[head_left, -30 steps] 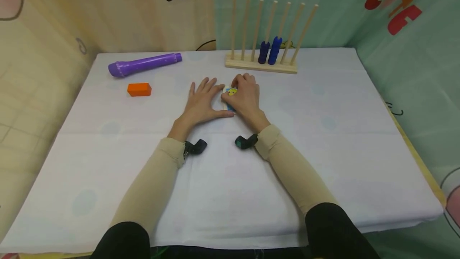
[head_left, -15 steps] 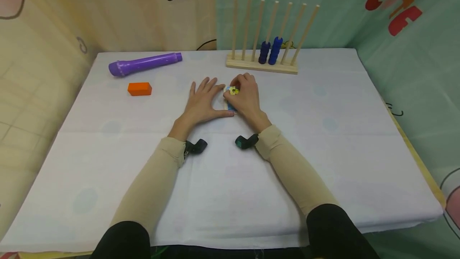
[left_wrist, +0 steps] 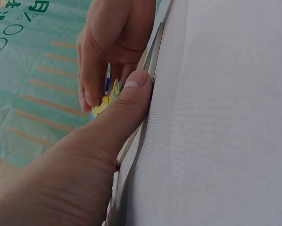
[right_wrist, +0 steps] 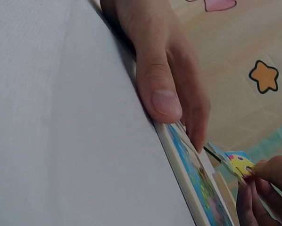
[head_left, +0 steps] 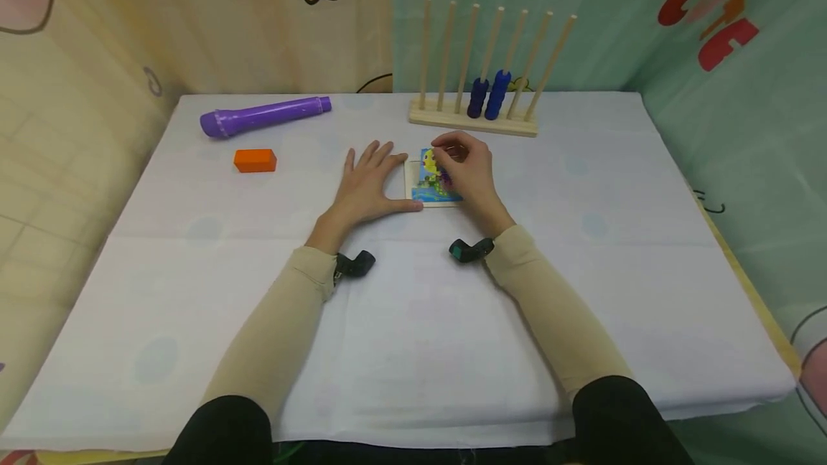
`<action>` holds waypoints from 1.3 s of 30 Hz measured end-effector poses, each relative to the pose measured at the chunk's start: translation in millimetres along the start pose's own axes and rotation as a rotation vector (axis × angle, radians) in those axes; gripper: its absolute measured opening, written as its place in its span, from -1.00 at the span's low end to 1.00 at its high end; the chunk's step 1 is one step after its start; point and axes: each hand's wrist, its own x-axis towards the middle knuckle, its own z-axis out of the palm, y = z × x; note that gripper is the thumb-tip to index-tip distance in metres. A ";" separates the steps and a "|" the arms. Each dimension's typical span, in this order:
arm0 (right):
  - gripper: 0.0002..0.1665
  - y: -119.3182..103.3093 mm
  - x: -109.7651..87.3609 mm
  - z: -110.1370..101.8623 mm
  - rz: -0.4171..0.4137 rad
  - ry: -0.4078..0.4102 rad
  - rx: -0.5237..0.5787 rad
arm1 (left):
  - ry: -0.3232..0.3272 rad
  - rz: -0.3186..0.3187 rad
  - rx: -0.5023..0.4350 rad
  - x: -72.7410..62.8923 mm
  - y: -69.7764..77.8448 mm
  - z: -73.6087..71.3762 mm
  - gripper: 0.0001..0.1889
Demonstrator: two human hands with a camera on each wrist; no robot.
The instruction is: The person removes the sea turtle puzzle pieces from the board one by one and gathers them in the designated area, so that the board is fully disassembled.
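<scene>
A small wooden jigsaw puzzle board (head_left: 409, 179) with a pale rim lies on the white cloth, its picture blue, green and purple. My left hand (head_left: 365, 181) is spread beside it, the thumb along the near edge and the fingers near the left side. Between thumb and fingers, my right hand (head_left: 477, 174) pinches a puzzle piece (right_wrist: 239, 161) with a yellow cartoon face on blue. That piece is tilted up over the board in the right wrist view. From the left wrist camera, the left thumb (left_wrist: 127, 101) hides most of the board.
Behind the board stands a wooden peg rack (head_left: 474, 120) with upright rods and dark blue beads on two of them. To the left lie an orange block (head_left: 255, 161) and a purple toy microphone (head_left: 265, 116). Printed curtains rise behind the white-covered table (head_left: 388, 350).
My right hand has shifted to the right, lifting the puzzle piece, and more of the board's picture shows. The left hand has stayed in place.
</scene>
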 end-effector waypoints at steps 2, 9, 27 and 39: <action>-0.82 0.8 -1.9 -5.5 0.012 0.023 0.021 | -0.009 0.002 0.000 -0.4 1.1 -0.6 0.14; -0.82 -4.1 -5.1 0.6 -0.011 -0.034 -0.005 | 0.004 0.003 0.004 -1.3 3.2 -1.7 0.14; -0.64 5.6 -6.0 8.0 -0.197 -0.197 -0.132 | -0.004 0.010 0.013 -0.6 2.1 -2.1 0.13; -0.64 5.0 -5.8 9.4 -0.278 -0.213 -0.302 | 0.000 0.010 0.007 -0.3 1.0 -2.4 0.13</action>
